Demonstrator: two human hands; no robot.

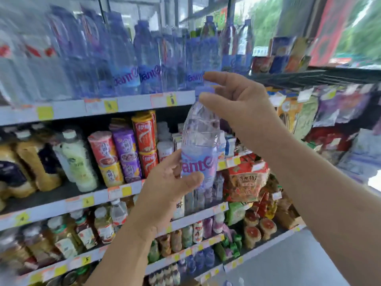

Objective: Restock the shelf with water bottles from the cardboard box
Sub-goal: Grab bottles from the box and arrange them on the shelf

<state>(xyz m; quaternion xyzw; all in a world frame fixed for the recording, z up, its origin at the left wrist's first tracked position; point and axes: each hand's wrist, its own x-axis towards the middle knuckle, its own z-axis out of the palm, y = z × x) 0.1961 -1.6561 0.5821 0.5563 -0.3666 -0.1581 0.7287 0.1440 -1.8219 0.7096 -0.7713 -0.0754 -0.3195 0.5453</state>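
A person stands facing a shop shelf and holds one clear water bottle (199,145) upright in the air with both bare hands. The bottle hangs in front of the shelving, just below the edge of the top shelf (134,104), touching no shelf.

The left grip (165,193) wraps the bottle's lower half — thumb across the front, below the purple lettering on the label, fingers curled behind. The right grip (237,104) closes on the top of the bottle: the thumb presses the neck just under the blue cap (203,90), and the forefinger reaches over the cap. Both forearms are bare.

The top shelf carries a row of matching bottles (127,65) with the same purple lettering, packed side by side; motion blurs those at the left. Yellow price tags (111,105) line the shelf edge.

On the shelf below stand stacked red, purple and yellow cans (123,149), with pale drink bottles (80,162) to their left. Right of the held bottle lie red snack packets (245,182). Lower shelves hold more small bottles and jars — too blurred to tell apart.
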